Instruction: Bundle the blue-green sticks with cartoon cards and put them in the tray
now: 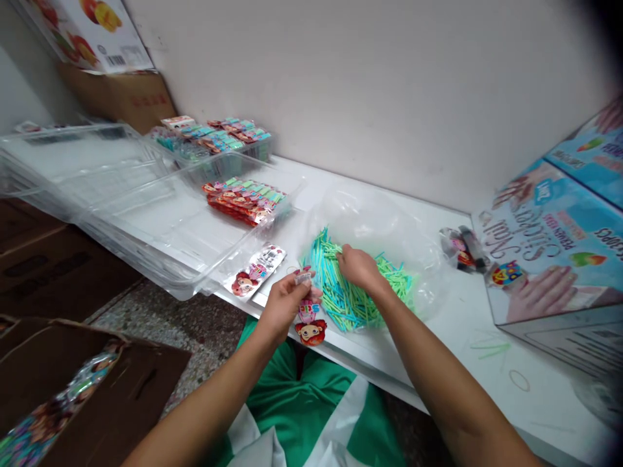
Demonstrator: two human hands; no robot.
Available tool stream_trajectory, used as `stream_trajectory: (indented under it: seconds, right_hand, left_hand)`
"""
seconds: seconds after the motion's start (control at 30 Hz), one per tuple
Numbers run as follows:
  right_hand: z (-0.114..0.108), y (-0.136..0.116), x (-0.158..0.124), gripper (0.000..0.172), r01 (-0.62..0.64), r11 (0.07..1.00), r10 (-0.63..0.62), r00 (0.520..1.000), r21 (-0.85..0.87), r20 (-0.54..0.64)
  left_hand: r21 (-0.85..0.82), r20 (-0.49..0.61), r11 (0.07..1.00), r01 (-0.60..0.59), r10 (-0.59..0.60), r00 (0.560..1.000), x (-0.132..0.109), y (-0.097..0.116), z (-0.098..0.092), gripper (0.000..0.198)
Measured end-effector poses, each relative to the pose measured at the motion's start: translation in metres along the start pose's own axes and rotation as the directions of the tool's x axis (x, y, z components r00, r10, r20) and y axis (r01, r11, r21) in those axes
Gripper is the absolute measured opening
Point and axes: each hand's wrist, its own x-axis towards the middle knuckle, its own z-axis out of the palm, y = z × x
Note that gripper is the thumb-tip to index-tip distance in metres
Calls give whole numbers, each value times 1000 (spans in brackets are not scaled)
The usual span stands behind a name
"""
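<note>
My left hand [285, 305] pinches a printed packet [310, 318] with a red-haired cartoon figure at its lower end, over the table's front edge. To its right lies a clear plastic bag [428, 259] spread open, full of thin green and blue sticks [341, 292]. My right hand [359, 267] reaches into that pile, its fingers curled closed on some sticks; the fingertips are partly hidden. Just left of my left hand, another flat printed packet [256, 271] rests on the table. Farther left, a stack of packets with green sticks [246, 200] sits by a clear plastic tray [195, 285].
Behind stands a clear container of packed packets [219, 139]. On the right are a blue printed box [555, 240], a dark packaged item [463, 250], loose sticks [489, 348] and a rubber band [519, 381]. An open carton [146, 383] with packets stands on the floor at left.
</note>
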Motion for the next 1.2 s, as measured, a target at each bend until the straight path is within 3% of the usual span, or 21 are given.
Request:
stream_trajectory:
  seconds: [0.13, 0.23, 0.4, 0.6, 0.83, 1.03, 1.2]
  right_hand:
    - [-14, 12, -17, 38, 78, 997, -78, 997, -6, -27]
    - [-19, 17, -23, 37, 94, 996, -94, 994, -10, -49]
    - [-5, 13, -19, 38, 43, 999, -44, 999, -25, -26]
    - [13, 0, -11, 30, 55, 997, -52, 997, -50, 57]
    - [0, 11, -19, 34, 67, 995, -64, 997, -80, 33]
    - [-19, 18, -31, 37, 133, 989, -134, 991, -72, -8]
    - [-6, 9, -39, 30, 183, 979, -180, 983, -86, 41]
  left_hand:
    - [-4, 72, 999, 51, -50, 996, 2, -1, -1, 38]
    - [-10, 43, 999, 48, -47, 998, 3, -1, 0, 34]
    - [47, -67, 999, -16, 19, 998, 4, 1, -1, 29]
    - [49, -37, 999, 21, -20, 999, 1, 2, -3, 28]
    - [117, -9, 993, 22, -21, 1000, -1, 3, -3, 29]
    - [187, 20, 980, -67, 64, 998, 1, 1, -3, 24]
    - [191, -16, 981, -42, 46, 999, -1, 5, -2, 24]
